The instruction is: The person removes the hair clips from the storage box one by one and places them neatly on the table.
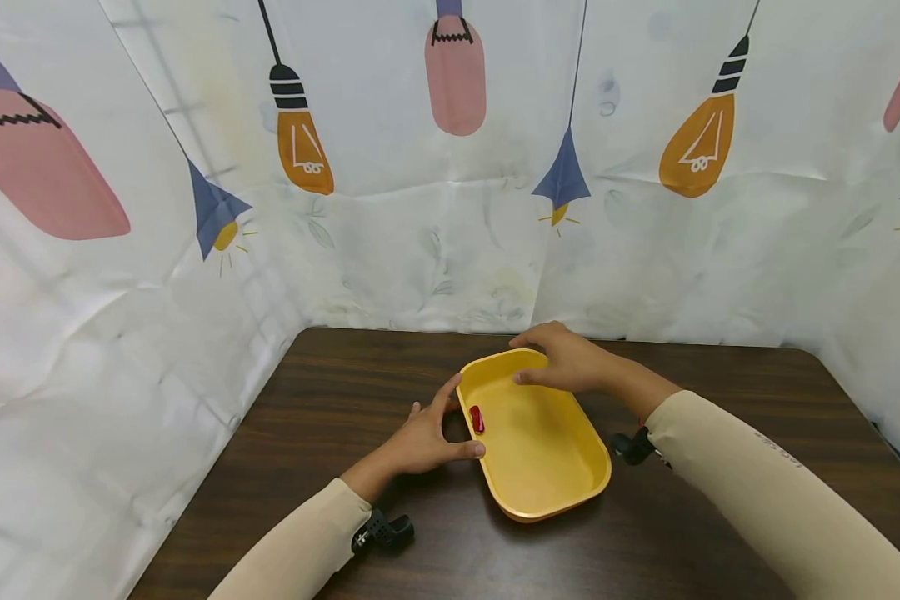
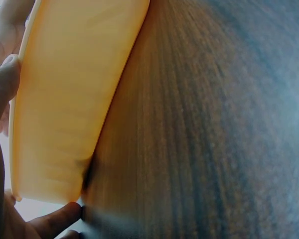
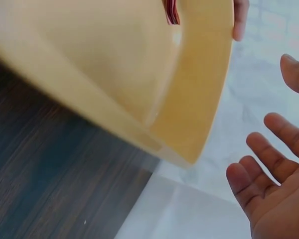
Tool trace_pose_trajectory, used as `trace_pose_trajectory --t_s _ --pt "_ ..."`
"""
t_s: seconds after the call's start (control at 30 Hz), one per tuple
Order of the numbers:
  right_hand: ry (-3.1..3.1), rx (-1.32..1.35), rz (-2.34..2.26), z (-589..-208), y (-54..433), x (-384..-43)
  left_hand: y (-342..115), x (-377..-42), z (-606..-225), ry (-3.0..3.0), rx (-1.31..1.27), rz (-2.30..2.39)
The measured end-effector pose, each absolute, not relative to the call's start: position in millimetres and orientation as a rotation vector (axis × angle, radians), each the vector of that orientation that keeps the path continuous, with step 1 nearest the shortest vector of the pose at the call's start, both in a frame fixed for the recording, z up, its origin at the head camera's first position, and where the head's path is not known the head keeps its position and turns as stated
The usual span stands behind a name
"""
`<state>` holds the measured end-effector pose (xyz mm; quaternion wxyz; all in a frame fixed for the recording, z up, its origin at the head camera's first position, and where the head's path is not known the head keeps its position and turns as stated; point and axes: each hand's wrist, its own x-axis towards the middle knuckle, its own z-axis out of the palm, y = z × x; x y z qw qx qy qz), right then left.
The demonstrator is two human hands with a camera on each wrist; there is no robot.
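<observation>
A shallow yellow tray [image 1: 543, 442] with rounded corners sits at an angle on the table. Inside it, against the left wall, lies a small shiny red object [image 1: 477, 419]; the right wrist view shows pale stripes on part of this red object [image 3: 171, 11], its kind unclear. At the tray's left side, my left hand [image 1: 423, 437] has thumb and fingers spread, the thumb touching the rim and a fingertip by the far corner. My right hand [image 1: 570, 358] hovers over the far right corner, fingers loosely bent; the right wrist view shows it apart from the tray, holding nothing.
The dark wood-grain table [image 1: 330, 400] extends around the tray on all sides. A white sheet [image 1: 420, 250] printed with lamps and bulbs hangs behind the table and along its left side. Dark wrist devices [image 1: 390, 530] sit at both sleeve cuffs.
</observation>
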<state>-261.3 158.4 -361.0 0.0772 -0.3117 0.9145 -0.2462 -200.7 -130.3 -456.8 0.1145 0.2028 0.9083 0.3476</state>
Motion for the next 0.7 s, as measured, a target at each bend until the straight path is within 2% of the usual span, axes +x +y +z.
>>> trace_pose_trajectory --t_s 0.7 --pt "2.651 -0.987 -0.713 -378.7 127.2 -265.8 -129.7 -200.2 -454.3 2.649 0.595 1.020"
